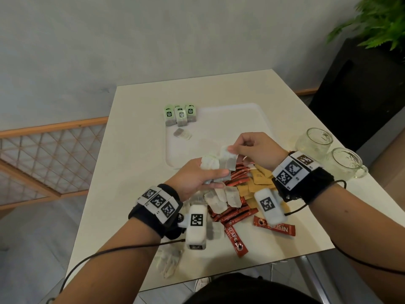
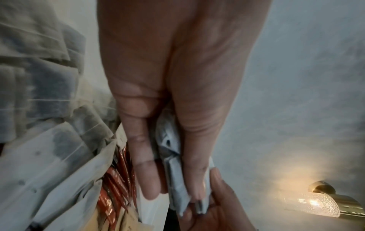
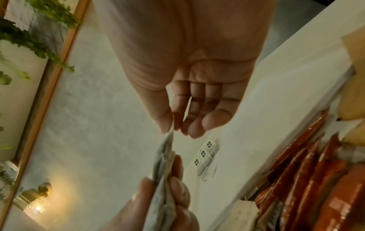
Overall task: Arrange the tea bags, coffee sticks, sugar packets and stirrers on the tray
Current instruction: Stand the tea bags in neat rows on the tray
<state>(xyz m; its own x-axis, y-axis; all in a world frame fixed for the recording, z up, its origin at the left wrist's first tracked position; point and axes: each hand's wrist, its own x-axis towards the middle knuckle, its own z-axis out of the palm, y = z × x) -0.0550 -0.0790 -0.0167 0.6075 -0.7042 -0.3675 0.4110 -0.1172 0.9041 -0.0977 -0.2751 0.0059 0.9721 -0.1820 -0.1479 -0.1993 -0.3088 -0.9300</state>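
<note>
Cream table [image 1: 131, 150], white tray [image 1: 241, 119] on it with green-tagged tea bags [image 1: 180, 115] at its far left corner. My left hand [image 1: 195, 178] grips a bunch of tea bags [image 1: 215, 166], fingers curled round them. My right hand [image 1: 256, 148] pinches one bag's top [image 1: 228, 150] between thumb and forefinger. Coffee sticks [image 1: 236, 218] and brown sugar packets [image 1: 260, 178] piled below; two glass mugs [image 1: 328, 154] far right.

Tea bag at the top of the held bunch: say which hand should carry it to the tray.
Right hand: it already pinches that tea bag and is nearer the tray; the left hand grips the bunch.
</note>
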